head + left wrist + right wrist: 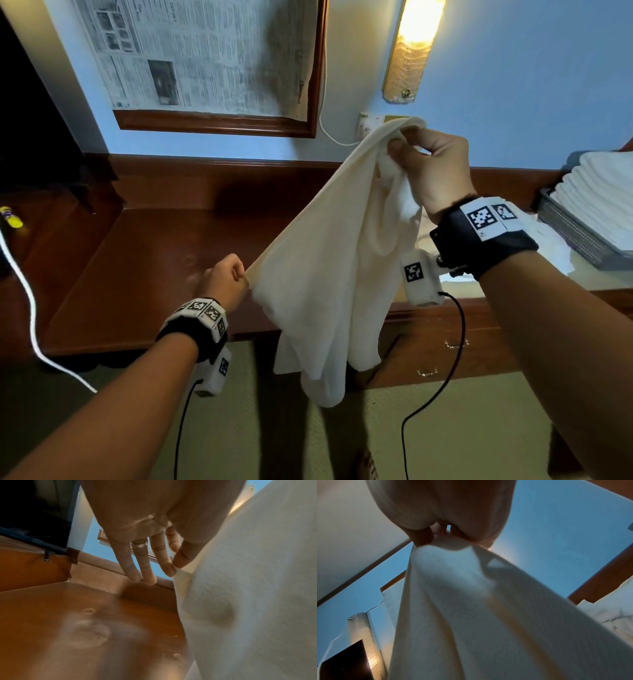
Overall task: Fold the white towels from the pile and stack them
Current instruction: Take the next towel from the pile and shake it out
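The right hand (433, 168) is reaching up and forward, wrist bent, its fingers and thumb curling round the top corner of a towel (335, 267) and pinching it in front of the wall. The left hand (226, 279) is sitting lower and nearer the body, over the desk (144, 260); its thumb (184, 555) and forefinger are pinching the towel's left edge, while the other fingers (147, 568) are stretching out straight and loose. The towel is hanging in the air between the two hands, slanting from upper right to lower left, its loose end drooping past the desk's front edge. A stack (603, 198) of folded towels is lying in a tray (568, 233) at the far right.
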A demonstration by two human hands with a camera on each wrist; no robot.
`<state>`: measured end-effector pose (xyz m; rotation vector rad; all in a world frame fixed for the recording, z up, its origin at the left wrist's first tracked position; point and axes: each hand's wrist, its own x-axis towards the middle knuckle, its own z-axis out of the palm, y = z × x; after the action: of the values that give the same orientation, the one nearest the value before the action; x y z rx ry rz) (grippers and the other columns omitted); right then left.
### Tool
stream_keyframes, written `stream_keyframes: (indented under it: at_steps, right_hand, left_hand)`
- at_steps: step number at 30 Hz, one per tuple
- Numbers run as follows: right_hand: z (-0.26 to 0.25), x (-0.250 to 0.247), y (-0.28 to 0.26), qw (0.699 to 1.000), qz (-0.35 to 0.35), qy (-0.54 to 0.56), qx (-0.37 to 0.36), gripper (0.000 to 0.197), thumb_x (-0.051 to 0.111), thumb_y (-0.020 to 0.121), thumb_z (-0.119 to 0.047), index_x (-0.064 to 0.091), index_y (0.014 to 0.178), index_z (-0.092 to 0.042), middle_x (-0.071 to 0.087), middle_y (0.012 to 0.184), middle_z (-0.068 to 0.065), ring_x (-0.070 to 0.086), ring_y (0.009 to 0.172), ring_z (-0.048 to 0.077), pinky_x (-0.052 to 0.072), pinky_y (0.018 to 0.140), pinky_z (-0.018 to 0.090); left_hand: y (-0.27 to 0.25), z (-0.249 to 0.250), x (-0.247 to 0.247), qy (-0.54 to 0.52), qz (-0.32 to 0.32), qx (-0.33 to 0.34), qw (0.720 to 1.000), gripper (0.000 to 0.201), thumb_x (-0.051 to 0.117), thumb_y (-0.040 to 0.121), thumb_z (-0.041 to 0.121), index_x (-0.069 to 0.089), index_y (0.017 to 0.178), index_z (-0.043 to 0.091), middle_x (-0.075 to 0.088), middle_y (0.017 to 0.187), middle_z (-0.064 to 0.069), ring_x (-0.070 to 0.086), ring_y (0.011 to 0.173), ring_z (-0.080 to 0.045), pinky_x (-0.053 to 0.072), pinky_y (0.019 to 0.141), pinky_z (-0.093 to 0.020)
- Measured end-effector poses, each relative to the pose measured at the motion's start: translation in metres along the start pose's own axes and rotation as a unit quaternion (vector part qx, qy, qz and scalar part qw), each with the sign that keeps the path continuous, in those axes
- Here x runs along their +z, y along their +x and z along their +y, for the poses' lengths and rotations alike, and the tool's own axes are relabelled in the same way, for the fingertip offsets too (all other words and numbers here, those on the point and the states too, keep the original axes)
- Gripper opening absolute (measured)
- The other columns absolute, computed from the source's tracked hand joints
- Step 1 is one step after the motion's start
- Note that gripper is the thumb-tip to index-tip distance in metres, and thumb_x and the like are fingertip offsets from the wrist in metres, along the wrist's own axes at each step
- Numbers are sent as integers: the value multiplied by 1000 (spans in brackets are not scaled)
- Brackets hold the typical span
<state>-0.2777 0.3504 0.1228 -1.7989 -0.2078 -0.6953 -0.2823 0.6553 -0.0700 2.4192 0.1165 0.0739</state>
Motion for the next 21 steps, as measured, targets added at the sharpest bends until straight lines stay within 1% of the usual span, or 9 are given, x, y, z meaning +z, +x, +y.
stream_keyframes:
  at_steps: [3,6,8,12,15,16,18,20,21]
  right_hand:
    - [6,-3,6,1000,19,-21,0,17,71,84,-10,74,73,-22,67,62,-17,60,64,3,46,68,20]
    - [20,-11,12,998,50,-29,29,15,75,81,-14,75,71,-25,69,64,-19,63,71,7,49,76,24]
    - [31,-18,16,996,68,-37,54,18,75,81,-11,72,69,-24,64,61,-25,61,71,0,48,80,22]
    - [55,-26,19,988,61,-101,96,17,73,83,-11,68,70,-20,58,58,-26,56,67,-2,46,79,20]
    - [77,-31,19,974,70,-166,137,5,70,80,-19,70,75,-20,55,50,-23,53,63,3,43,74,20]
    - [82,-32,18,967,68,-194,147,5,69,80,-21,72,80,-18,58,53,-19,55,66,7,43,74,20]
    - [90,-30,13,956,52,-234,167,17,68,82,-21,77,92,-11,71,76,-3,63,81,15,47,78,21]
    - [94,-25,8,951,45,-248,181,25,69,83,-19,76,104,-7,74,102,9,67,99,21,52,89,27]
    - [96,-23,6,948,45,-254,185,26,70,83,-19,76,106,-7,73,107,9,67,104,23,52,94,31]
  left_hand:
    - [1,-3,0,20,-5,21,1000,12,60,82,9,49,81,15,58,70,-5,54,70,-32,36,57,-33]
    - [0,-13,-3,75,-29,73,994,23,63,79,3,44,78,17,52,74,-5,51,73,-32,31,59,-35]
    - [-1,-24,-9,105,-20,73,992,26,63,78,6,41,74,20,49,74,-1,52,73,-30,35,59,-35]
    - [1,-41,-23,34,35,49,998,31,64,74,4,40,69,22,48,73,0,48,66,-29,43,61,-38]
    - [1,-46,-32,-23,58,85,994,37,66,75,-3,46,67,27,51,80,0,52,70,-25,45,64,-37]
    - [1,-47,-35,-21,63,112,992,38,66,76,-6,51,66,27,52,83,0,52,74,-25,43,67,-35]
    - [-1,-48,-42,20,86,155,984,29,66,80,-5,64,67,21,56,88,1,50,83,-24,38,72,-33]
    - [-5,-47,-52,98,98,176,975,21,58,89,15,71,73,20,61,91,2,53,86,-26,43,72,-36]
    - [-7,-48,-57,155,82,174,969,28,48,89,27,73,77,21,64,90,2,55,85,-27,46,72,-37]
